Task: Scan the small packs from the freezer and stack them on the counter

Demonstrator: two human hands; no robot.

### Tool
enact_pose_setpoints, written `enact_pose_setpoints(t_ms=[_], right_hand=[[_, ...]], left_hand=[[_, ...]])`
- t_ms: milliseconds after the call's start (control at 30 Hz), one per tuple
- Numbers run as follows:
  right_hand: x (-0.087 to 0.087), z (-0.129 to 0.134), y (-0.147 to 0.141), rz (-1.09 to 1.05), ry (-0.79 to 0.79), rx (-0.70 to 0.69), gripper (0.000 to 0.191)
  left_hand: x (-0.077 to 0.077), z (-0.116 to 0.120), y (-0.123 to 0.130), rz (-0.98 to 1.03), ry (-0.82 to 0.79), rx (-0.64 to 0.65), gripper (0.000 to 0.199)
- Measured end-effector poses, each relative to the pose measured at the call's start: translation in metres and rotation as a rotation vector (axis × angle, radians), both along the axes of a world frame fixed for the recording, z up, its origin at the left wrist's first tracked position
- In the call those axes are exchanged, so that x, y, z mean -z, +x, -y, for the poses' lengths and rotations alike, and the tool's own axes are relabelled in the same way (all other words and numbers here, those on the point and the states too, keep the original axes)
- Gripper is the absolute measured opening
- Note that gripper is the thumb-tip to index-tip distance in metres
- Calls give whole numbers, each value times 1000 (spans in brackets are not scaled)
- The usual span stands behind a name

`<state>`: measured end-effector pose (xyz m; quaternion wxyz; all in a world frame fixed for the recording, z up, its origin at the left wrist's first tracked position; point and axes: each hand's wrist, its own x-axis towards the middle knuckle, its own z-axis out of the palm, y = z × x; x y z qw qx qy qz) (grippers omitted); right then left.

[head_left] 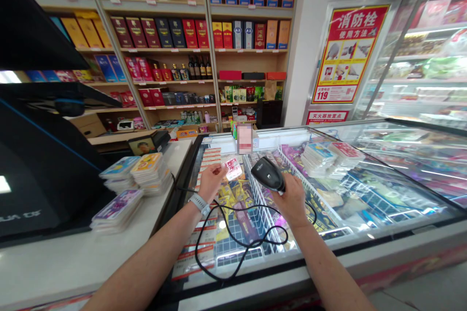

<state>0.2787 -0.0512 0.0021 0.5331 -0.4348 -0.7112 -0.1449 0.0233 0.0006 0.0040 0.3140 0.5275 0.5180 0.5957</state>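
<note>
The left hand [210, 182] pinches a small red-and-white packet [233, 169] at 12 o'clock, a narrow gap from the nose of the corded black barcode scanner [268, 174] clenched in the right hand [294, 201]. The scanner's cable [196, 252] loops at 6 o'clock over the chest freezer [328, 265], and the white counter [73, 257] with stacked cards [151, 172] lies at 9 o'clock

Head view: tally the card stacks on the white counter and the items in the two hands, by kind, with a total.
Card stacks on the white counter: 3
Corded barcode scanner in the right hand: 1
Red-and-white card in the left hand: 1
Total: 5
</note>
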Motion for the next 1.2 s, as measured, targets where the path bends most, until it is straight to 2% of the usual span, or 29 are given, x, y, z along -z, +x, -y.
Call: enact_pose_setpoints(t_ms=[200, 367, 567, 633, 733, 833, 933, 1100, 1200], right_hand=[[0, 0, 0, 8, 2, 6, 15], [0, 0, 0, 7, 6, 12, 17], [0, 0, 0, -1, 6, 0, 17], [0, -1, 0, 0, 6, -7, 18], [0, -1, 0, -3, 3, -8, 18], [0, -1, 0, -2, -4, -4, 17], [1, -1, 0, 3, -1, -3, 17], [2, -2, 1, 3, -1, 0, 18], [3, -3, 1, 7, -17, 8, 18]], left_hand=[[2, -10, -8, -39, 175, -98, 30], [6, -7, -8, -166, 176, -39, 33], [3, 4, -2, -509, 165, -20, 34], [1, 5, -1, -567, 169, -16, 35], [3, 7, 0, -612, 145, 3, 48], [7, 6, 0, -675, 110, 103, 56], [10, 4, 0, -686, 68, 115, 46], [10, 2, 0, -686, 20, 58, 15], [9, 3, 0, -692, 7, 27, 10]])
